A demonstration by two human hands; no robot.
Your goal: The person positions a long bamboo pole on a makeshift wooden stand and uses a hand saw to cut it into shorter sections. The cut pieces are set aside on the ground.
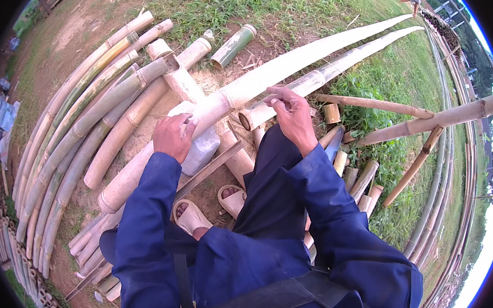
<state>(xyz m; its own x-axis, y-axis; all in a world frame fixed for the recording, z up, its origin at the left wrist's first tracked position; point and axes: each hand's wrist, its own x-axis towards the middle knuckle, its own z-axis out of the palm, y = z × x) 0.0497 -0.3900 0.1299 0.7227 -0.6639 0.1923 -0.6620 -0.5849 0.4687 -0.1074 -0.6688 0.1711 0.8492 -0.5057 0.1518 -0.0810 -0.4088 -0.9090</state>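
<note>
The left hand [175, 136] lies on a long, pale bamboo pole [253, 87] running from eight to two o'clock; whether it grips, I cannot tell. The right hand [293, 117] has thumb and forefinger apart. A short, green bamboo section [234, 46] lies at twelve.

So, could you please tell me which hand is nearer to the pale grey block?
Left: the left hand is on the long bamboo pole, just left of the pale grey block; the right hand is farther off to its right.
</note>
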